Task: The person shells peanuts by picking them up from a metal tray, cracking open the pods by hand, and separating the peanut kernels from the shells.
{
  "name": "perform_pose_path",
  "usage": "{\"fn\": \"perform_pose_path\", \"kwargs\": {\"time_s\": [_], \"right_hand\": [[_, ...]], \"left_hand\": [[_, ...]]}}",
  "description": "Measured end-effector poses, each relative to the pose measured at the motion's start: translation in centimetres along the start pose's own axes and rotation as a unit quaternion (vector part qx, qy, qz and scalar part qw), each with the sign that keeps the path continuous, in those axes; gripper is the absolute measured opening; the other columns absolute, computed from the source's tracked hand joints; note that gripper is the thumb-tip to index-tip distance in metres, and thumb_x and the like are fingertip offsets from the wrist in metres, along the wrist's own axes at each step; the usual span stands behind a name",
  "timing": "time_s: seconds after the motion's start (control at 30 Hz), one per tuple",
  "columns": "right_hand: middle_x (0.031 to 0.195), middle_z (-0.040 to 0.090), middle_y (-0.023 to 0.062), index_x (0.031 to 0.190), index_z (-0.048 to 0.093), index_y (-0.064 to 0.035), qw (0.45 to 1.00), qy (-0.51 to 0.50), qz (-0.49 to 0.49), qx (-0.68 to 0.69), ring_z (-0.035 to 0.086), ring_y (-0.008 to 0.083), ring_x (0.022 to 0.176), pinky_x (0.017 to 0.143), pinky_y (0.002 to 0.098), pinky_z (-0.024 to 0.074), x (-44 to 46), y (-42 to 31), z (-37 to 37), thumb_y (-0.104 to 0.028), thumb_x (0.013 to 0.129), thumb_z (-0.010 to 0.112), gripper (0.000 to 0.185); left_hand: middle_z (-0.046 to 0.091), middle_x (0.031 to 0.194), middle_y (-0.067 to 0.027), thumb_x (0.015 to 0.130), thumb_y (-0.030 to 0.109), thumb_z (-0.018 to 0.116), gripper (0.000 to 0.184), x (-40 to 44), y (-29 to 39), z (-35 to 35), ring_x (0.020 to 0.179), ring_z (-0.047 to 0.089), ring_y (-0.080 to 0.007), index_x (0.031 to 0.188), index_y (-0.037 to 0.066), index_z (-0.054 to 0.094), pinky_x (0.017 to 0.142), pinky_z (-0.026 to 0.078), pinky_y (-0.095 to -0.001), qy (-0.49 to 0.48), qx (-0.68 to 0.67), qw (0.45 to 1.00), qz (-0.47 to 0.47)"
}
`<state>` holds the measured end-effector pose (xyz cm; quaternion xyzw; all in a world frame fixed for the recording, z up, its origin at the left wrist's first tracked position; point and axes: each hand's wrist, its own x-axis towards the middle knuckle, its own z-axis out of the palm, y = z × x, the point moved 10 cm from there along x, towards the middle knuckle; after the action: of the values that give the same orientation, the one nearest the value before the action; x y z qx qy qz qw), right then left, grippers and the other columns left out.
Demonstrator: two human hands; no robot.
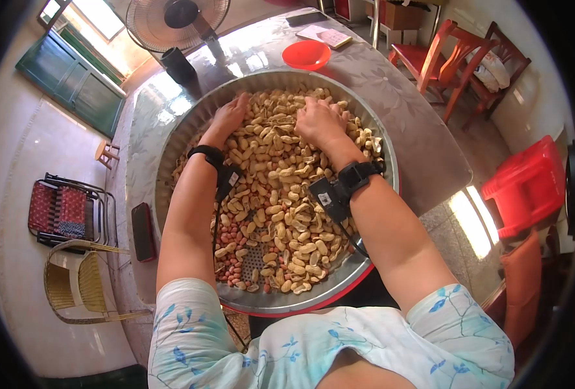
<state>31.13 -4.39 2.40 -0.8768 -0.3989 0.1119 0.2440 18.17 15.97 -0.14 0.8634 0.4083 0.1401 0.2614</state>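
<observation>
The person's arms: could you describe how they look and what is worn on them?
The sleeves are short and pale, printed with blue leaves. Each wrist has a black strap and a small black box with a whitish label and thin dark cable. Left grip and right grip wear no gloves.

Glare on table (pixel 417 133), warped edges.

Gap over peanuts (pixel 277 185) between forearms (pixel 187 220)
</observation>
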Motion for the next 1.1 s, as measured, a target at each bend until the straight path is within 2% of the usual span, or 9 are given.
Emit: {"fn": "perform_pose_path", "kwargs": {"time_s": [0.1, 0.27, 0.33, 0.4, 0.47, 0.6, 0.7, 0.9, 1.1], "right_hand": [[0.124, 0.043, 0.0167, 0.12, 0.044, -0.011, 0.998, 0.003, -0.014, 0.055, 0.037, 0.0342, 0.116, 0.097, 0.0448, 0.0256, 0.2, 0.0, 0.0, -0.037, 0.085, 0.035, 0.044], [0.113, 0.052, 0.0161, 0.115, 0.048, -0.0081, 0.99, 0.04, -0.049, 0.123, 0.043, 0.0327, 0.113, 0.091, 0.0422, 0.0344, 1.7, 0.6, 0.5, -0.04, 0.085, 0.035, 0.046], [0.1, 0.058, 0.0165, 0.102, 0.057, -0.0046, 0.959, -0.093, -0.118, 0.241, 0.053, 0.029, 0.099, 0.084, 0.0366, 0.0399, 1.7, -0.9, 2.5, -0.04, 0.085, 0.038, 0.044], [0.09, 0.061, 0.0162, 0.091, 0.061, -0.002, 0.949, -0.142, -0.107, 0.26, 0.058, 0.0272, 0.085, 0.076, 0.033, 0.0437, -0.3, -2.1, 2.3, -0.036, 0.082, 0.045, 0.038], [0.083, 0.061, 0.01, 0.093, 0.061, -0.0012, 0.93, -0.169, -0.219, 0.24, 0.057, 0.0154, 0.077, 0.07, 0.028, 0.0444, -2.0, -5.0, 2.7, -0.026, 0.081, 0.052, 0.029], [0.09, 0.06, 0.0147, 0.095, 0.06, -0.0024, 0.91, -0.179, -0.329, 0.177, 0.057, 0.0259, 0.085, 0.076, 0.0327, 0.044, -6.3, -9.0, 3.7, -0.018, 0.077, 0.055, 0.025], [0.092, 0.058, 0.0157, 0.096, 0.06, -0.0027, 0.884, -0.101, -0.439, 0.125, 0.056, 0.0285, 0.088, 0.08, 0.0352, 0.0432, -9.1, -11.1, 3.4, -0.012, 0.074, 0.056, 0.024], [0.094, 0.06, 0.0167, 0.089, 0.063, -0.0068, 0.966, -0.039, -0.255, -0.005, 0.055, 0.0292, 0.095, 0.084, 0.0369, 0.0421, -4.1, -6.7, 1.7, -0.009, 0.068, 0.053, 0.023], [0.097, 0.057, 0.018, 0.084, 0.062, -0.0025, 0.967, 0.047, -0.243, 0.061, 0.055, 0.0289, 0.089, 0.079, 0.0352, 0.0429, -1.9, -4.4, -0.4, -0.01, 0.072, 0.053, 0.017]], "left_hand": [[0.054, 0.113, -0.0081, 0.087, 0.048, 0.04, 0.054, -2.4, 6.6, 1.8, 0.107, 0.047, -0.0166, 0.119, 0.006, 0.049, 0.091, 0.034, -0.0267, -0.073, -0.145, 0.98, 0.114], [0.056, 0.109, -0.0061, 0.085, 0.043, 0.048, 0.05, -6.7, 10.4, 4.4, 0.098, 0.049, -0.0122, 0.119, 0.006, 0.049, 0.086, 0.038, -0.0258, -0.243, -0.128, 0.959, 0.076], [0.057, 0.102, -0.0034, 0.083, 0.04, 0.052, 0.046, -9.2, 11.2, 3.9, 0.093, 0.051, -0.0118, 0.115, 0.008, 0.051, 0.082, 0.04, -0.0263, -0.274, -0.031, 0.953, 0.125], [0.059, 0.097, -0.0047, 0.079, 0.033, 0.059, 0.041, -10.7, 9.7, 2.8, 0.089, 0.052, -0.0126, 0.111, 0.007, 0.053, 0.078, 0.042, -0.0281, -0.267, -0.038, 0.957, 0.107], [0.06, 0.087, -0.0111, 0.073, 0.029, 0.064, 0.041, -13.6, 10.7, 0.5, 0.079, 0.056, -0.0173, 0.106, 0.006, 0.055, 0.07, 0.044, -0.0293, -0.226, 0.019, 0.949, 0.22], [0.06, 0.085, -0.0129, 0.069, 0.02, 0.065, 0.036, -17.6, 9.8, -2.2, 0.077, 0.058, -0.022, 0.1, 0.005, 0.058, 0.068, 0.045, -0.0312, -0.146, 0.059, 0.955, 0.251], [0.06, 0.08, -0.0122, 0.067, 0.015, 0.064, 0.023, -17.8, 6.3, -3.5, 0.076, 0.058, -0.0262, 0.088, 0.008, 0.063, 0.067, 0.045, -0.0341, -0.125, 0.062, 0.986, 0.091], [0.061, 0.086, -0.0133, 0.072, 0.016, 0.056, 0.017, -17.2, 4.1, -5.0, 0.082, 0.058, -0.0297, 0.084, 0.008, 0.063, 0.072, 0.045, -0.036, 0.026, 0.099, 0.994, 0.044], [0.061, 0.09, -0.0136, 0.077, 0.022, 0.056, 0.017, -16.7, 1.3, -5.6, 0.085, 0.058, -0.0292, 0.086, 0.008, 0.063, 0.075, 0.045, -0.0367, 0.117, 0.022, 0.993, 0.015]]}}
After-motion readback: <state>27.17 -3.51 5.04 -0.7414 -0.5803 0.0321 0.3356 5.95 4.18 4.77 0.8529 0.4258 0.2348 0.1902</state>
